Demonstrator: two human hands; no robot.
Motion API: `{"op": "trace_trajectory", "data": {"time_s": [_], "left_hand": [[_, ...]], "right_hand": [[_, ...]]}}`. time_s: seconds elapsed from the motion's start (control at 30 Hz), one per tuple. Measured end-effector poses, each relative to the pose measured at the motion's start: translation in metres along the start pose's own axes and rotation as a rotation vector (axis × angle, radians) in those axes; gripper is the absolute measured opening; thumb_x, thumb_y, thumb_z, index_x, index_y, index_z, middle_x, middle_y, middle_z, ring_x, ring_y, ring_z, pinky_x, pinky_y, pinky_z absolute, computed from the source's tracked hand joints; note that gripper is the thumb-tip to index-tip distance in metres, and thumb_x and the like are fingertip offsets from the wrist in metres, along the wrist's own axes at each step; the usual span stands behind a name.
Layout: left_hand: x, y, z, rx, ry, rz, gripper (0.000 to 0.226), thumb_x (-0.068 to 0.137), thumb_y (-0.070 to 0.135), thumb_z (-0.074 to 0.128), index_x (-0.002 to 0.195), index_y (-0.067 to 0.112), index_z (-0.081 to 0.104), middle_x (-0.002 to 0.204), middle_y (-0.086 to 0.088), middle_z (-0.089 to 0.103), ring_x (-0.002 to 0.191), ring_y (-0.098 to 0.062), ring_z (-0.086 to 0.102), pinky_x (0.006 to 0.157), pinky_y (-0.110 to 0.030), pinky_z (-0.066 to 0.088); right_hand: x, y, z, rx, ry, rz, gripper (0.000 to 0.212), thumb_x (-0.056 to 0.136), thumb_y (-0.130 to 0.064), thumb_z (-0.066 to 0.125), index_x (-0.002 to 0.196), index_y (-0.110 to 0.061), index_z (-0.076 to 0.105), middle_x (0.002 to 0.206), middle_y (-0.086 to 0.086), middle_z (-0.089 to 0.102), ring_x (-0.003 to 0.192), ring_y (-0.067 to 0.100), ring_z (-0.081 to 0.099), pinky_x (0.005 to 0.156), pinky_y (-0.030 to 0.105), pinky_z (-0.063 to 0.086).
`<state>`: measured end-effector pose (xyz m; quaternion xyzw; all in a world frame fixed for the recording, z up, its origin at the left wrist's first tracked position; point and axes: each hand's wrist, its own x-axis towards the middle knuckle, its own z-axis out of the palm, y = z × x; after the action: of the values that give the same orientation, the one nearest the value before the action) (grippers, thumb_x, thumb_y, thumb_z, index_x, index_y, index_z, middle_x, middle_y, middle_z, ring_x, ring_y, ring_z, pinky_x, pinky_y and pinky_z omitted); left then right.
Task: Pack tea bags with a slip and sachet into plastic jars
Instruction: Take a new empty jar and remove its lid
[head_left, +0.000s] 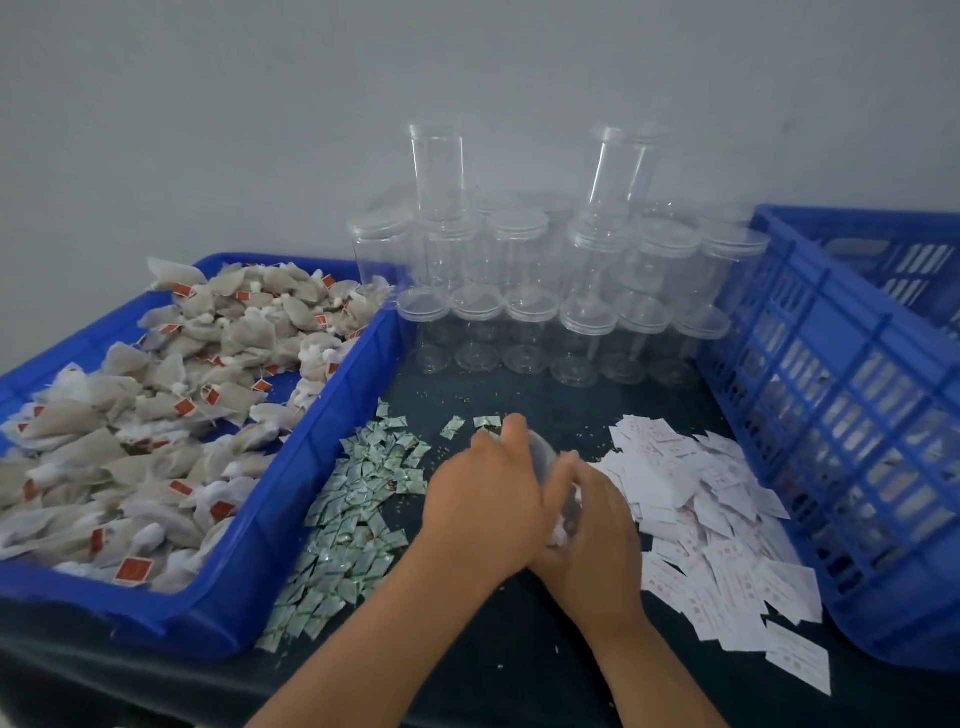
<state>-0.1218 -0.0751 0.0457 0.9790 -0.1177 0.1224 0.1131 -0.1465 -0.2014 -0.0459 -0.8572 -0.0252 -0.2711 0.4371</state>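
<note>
Both hands meet round a clear jar (542, 453), which seems to lie tilted, though blur hides its outline. The left hand (483, 499) curls over it and the right hand (592, 530) wraps it from the other side, with something white showing between the fingers. Left of the jar lie sachets (353, 519), and further left tea bags (156, 415) in a tray (291, 493). Right of the jar are slips (717, 519) and a crate (831, 415). Behind it stand empty jars (519, 260).
</note>
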Motion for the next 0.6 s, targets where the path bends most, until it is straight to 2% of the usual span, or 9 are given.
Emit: {"op": "trace_trajectory", "data": {"time_s": [0.07,0.13,0.17,0.2,0.23,0.33,0.43,0.5,0.6], "left_hand": [[0.01,-0.01,-0.008,-0.048,-0.124,-0.009,0.053,0.103,0.06,0.036,0.131,0.015,0.041,0.106,-0.014,0.064,0.09,-0.036,0.07,0.067,-0.04,0.052],[0.02,-0.026,-0.02,-0.434,-0.397,-0.128,0.045,0.103,0.044,0.057,0.137,0.017,0.047,0.11,-0.018,0.069,0.092,-0.039,0.074,0.074,-0.045,0.061],[0.021,-0.034,-0.027,-0.751,-0.538,-0.27,0.043,0.103,0.051,0.056,0.131,0.019,0.055,0.102,-0.016,0.075,0.085,-0.038,0.077,0.07,-0.043,0.063],[0.021,-0.04,-0.028,-0.994,-0.595,-0.37,0.044,0.103,0.058,0.05,0.124,0.021,0.062,0.093,-0.011,0.079,0.079,-0.035,0.079,0.066,-0.039,0.064],[0.021,-0.046,-0.025,-1.055,-0.555,-0.395,0.044,0.104,0.059,0.045,0.118,0.023,0.066,0.087,-0.006,0.08,0.074,-0.031,0.079,0.065,-0.038,0.063],[0.015,-0.056,0.001,-0.825,-0.294,-0.314,0.033,0.108,0.042,0.042,0.105,0.027,0.071,0.073,0.004,0.078,0.063,-0.017,0.076,0.068,-0.031,0.059],[0.014,-0.064,0.023,-0.769,-0.117,-0.341,0.029,0.106,0.04,0.048,0.09,0.033,0.072,0.066,0.007,0.074,0.056,-0.014,0.072,0.056,-0.026,0.053],[0.012,-0.068,0.042,-0.539,-0.027,-0.273,0.032,0.105,0.043,0.053,0.083,0.03,0.072,0.068,0.007,0.07,0.061,-0.015,0.069,0.053,-0.025,0.045],[0.006,-0.072,0.065,-0.235,0.002,-0.205,0.022,0.102,0.043,0.06,0.101,0.031,0.078,0.093,0.006,0.057,0.083,-0.012,0.055,0.063,-0.027,0.04]], "right_hand": [[0.0,0.001,0.002,-0.064,0.093,-0.054,0.08,0.071,-0.065,0.079,0.136,-0.022,0.061,0.124,-0.015,0.066,0.107,0.016,0.066,0.089,0.037,0.056],[0.002,0.0,-0.001,0.054,0.175,0.068,0.087,0.066,-0.071,0.083,0.139,-0.031,0.056,0.129,-0.019,0.063,0.107,0.009,0.068,0.084,0.03,0.059],[0.003,0.0,-0.004,0.149,0.193,0.146,0.089,0.062,-0.072,0.085,0.139,-0.04,0.053,0.131,-0.025,0.061,0.107,0.003,0.067,0.079,0.025,0.057],[0.004,0.002,-0.007,0.232,0.188,0.201,0.089,0.059,-0.071,0.087,0.136,-0.047,0.05,0.131,-0.029,0.06,0.108,-0.001,0.066,0.078,0.023,0.056],[0.005,0.004,-0.009,0.304,0.182,0.23,0.088,0.058,-0.068,0.089,0.135,-0.049,0.05,0.13,-0.03,0.06,0.111,-0.003,0.065,0.079,0.025,0.057],[0.005,0.006,-0.01,0.458,0.138,0.257,0.084,0.06,-0.057,0.092,0.134,-0.051,0.052,0.127,-0.025,0.063,0.106,0.003,0.07,0.079,0.031,0.061],[0.002,0.001,-0.009,0.481,0.067,0.228,0.078,0.062,-0.055,0.092,0.127,-0.065,0.05,0.126,-0.024,0.066,0.093,0.011,0.074,0.076,0.025,0.061],[0.002,0.001,-0.009,0.469,0.035,0.224,0.077,0.063,-0.053,0.092,0.125,-0.068,0.05,0.125,-0.027,0.066,0.089,0.008,0.075,0.081,0.024,0.061],[0.002,0.002,-0.008,0.47,-0.001,0.226,0.081,0.066,-0.04,0.096,0.132,-0.054,0.051,0.121,-0.032,0.067,0.082,0.006,0.076,0.086,0.027,0.061]]}}
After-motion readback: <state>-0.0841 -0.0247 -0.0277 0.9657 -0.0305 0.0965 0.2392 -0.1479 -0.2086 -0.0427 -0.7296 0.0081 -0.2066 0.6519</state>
